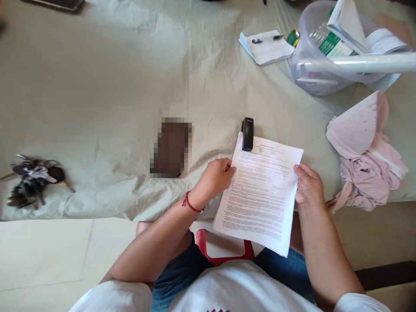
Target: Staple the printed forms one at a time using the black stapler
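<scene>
i am holding a stack of printed sheets (261, 195) between both hands, tilted over the near edge of the cloth-covered table (97, 86), with its lower corner hanging out above my lap. my left hand (214, 177) is pinching the left margin, thumb on top and fingers curled under, and my right hand (307, 184) is gripping the right margin the same way, so both are closed on the paper. a black stapler (247, 133) is sitting on the top left corner of the stack, and i cannot tell from here whether its mouth is actually around the sheets or only resting on them. as i judge it, doing this well means squaring the edges first: i would be tapping the pages level and keeping the corner flat on the table, holding the sheets firm with one hand so nothing slides. further off, a bunch of keys (34, 177) is lying near the left edge, a pink cloth (367, 160) is bundled to my right, and a clear plastic tub (325, 56) with rolled papers is standing at the far right beside a notepad with a pen (266, 45).
</scene>
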Tool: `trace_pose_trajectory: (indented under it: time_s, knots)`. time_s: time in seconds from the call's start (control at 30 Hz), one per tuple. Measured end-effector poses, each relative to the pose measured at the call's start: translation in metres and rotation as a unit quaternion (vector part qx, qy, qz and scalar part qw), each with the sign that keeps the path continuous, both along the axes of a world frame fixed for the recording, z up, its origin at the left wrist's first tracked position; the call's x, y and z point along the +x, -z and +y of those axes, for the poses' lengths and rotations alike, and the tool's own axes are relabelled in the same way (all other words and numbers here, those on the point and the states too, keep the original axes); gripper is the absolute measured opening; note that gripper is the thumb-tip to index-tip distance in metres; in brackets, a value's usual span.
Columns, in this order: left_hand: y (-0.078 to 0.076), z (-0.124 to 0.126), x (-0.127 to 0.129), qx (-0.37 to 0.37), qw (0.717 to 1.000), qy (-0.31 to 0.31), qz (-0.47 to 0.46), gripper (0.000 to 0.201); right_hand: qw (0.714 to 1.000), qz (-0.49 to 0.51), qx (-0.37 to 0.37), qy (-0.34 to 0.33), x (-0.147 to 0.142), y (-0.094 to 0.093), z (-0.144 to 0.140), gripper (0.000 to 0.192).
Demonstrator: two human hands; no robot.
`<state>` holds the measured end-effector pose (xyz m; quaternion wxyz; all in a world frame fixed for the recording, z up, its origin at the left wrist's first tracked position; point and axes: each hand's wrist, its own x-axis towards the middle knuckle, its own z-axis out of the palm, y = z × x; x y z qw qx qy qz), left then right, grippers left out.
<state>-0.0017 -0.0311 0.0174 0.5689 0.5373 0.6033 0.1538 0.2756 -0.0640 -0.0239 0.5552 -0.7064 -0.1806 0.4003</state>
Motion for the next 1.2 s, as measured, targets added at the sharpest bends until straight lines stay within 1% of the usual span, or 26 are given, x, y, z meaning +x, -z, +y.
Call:
trace_pose_trajectory:
  time_s: [0.07, 0.13, 0.3, 0.37, 0.53, 0.6, 0.67, 0.8, 0.93, 1.1, 1.2]
  knots:
    - [0.001, 0.001, -0.001, 0.01, 1.0, -0.005, -0.009, 0.031, 1.0, -0.006, -0.002, -0.001, 0.001, -0.001, -0.002, 0.034]
    - [0.002, 0.001, -0.001, 0.003, 1.0, -0.017, -0.023, 0.029, 1.0, -0.006, -0.01, -0.016, 0.002, -0.003, -0.005, 0.041]
    - [0.002, 0.002, -0.002, -0.028, 0.999, -0.027, -0.031, 0.028, 0.994, 0.034, -0.025, -0.105, 0.002, -0.008, -0.026, 0.058]
    - [0.0, 0.003, -0.003, -0.025, 0.999, -0.014, -0.02, 0.031, 0.991, 0.044, -0.032, -0.119, 0.003, -0.009, -0.033, 0.06]
    - [-0.005, 0.005, -0.011, -0.039, 0.998, 0.057, 0.013, 0.044, 0.992, 0.071, -0.039, -0.098, 0.006, -0.008, -0.037, 0.065]
    - [-0.006, 0.004, -0.013, -0.038, 0.996, 0.084, 0.019, 0.048, 0.993, 0.07, -0.039, -0.092, 0.007, -0.006, -0.035, 0.062]
    - [-0.005, 0.003, -0.015, -0.03, 0.995, 0.098, 0.019, 0.049, 0.994, 0.057, -0.031, -0.088, 0.005, -0.004, -0.033, 0.058]
    - [-0.002, 0.002, -0.018, -0.026, 0.995, 0.101, 0.002, 0.042, 0.996, 0.039, -0.025, -0.079, 0.001, -0.001, -0.032, 0.056]
    - [0.001, 0.002, -0.019, -0.031, 0.995, 0.098, -0.016, 0.036, 0.995, 0.027, -0.021, -0.092, -0.002, 0.0, -0.033, 0.054]
    - [-0.002, 0.003, -0.019, -0.035, 0.996, 0.085, -0.008, 0.035, 0.995, 0.029, -0.021, -0.093, -0.006, -0.001, -0.035, 0.055]
    - [-0.004, 0.005, -0.023, -0.042, 0.993, 0.11, 0.0, 0.031, 0.993, 0.055, -0.045, -0.096, -0.006, -0.005, -0.04, 0.056]
